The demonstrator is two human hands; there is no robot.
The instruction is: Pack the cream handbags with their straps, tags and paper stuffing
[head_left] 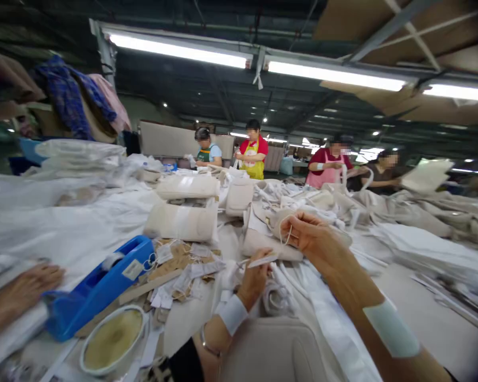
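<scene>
My left hand (254, 281), with a white patch on its wrist, is closed on a flat white tag (263, 259). Up and to the right, my right hand (313, 236) pinches a thin white string loop (287, 234) between thumb and fingertips. Behind that string lies a beige folded fabric piece (258, 244); whether my fingers touch it I cannot tell. A padded beige fabric item (273, 350) is close in front of me, below both hands. Left of my left hand is a loose pile of brown and white tags (187, 268), some with strings.
A blue tape dispenser (99, 286) and a round dish with a yellowish surface (113, 339) stand at left. Another person's hand (35, 286) rests beside the dispenser. Folded beige bundles (181, 222) lie ahead, white plastic (99, 212) at left. Several co-workers (255, 151) are across the table.
</scene>
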